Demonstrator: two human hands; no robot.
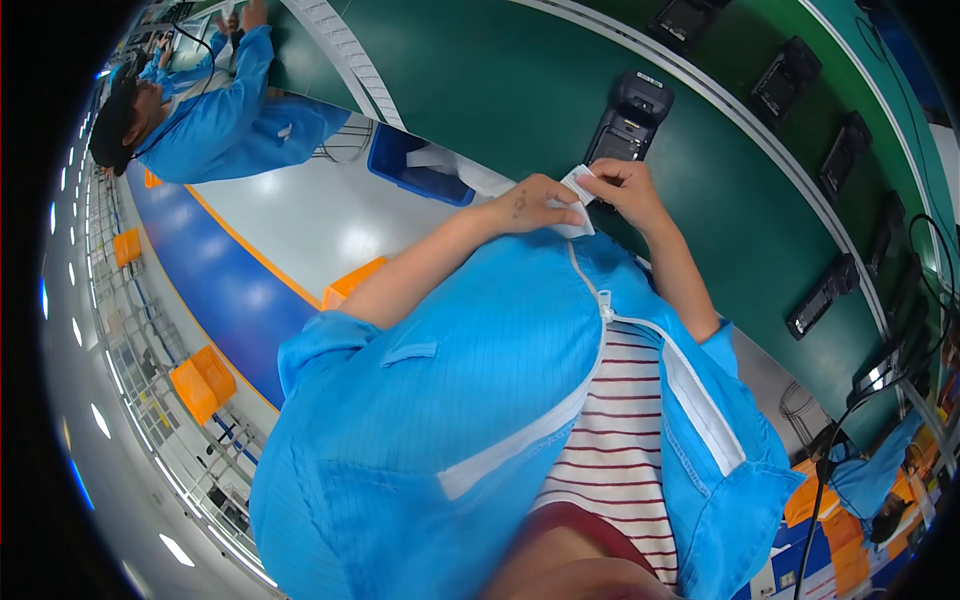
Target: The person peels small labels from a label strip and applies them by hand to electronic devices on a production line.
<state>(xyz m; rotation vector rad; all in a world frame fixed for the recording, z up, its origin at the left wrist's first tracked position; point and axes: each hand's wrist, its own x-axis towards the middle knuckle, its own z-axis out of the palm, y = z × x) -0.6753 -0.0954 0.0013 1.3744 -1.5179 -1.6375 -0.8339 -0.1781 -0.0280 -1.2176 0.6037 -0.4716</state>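
Note:
In front of my chest, at the near edge of the green bench, both hands meet over a small white piece that looks like paper or a label sheet [577, 222]. My left hand [535, 204] is closed on it from the left, thumb and fingers pinched together. With bent fingertips, my right hand [626, 190] pinches its upper right part. Whether this is one folded piece or two cannot be made out. Just beyond my right hand lies a black handheld device [632, 115] on the bench, its lower end partly covered by my fingers.
Several similar black devices [787, 77] lie along the strip beyond a metal rail [735, 110]. A blue bin [388, 165] with white material stands below the bench at left. Another person in blue [225, 125] works farther left. Orange chairs [203, 385] stand beyond the aisle.

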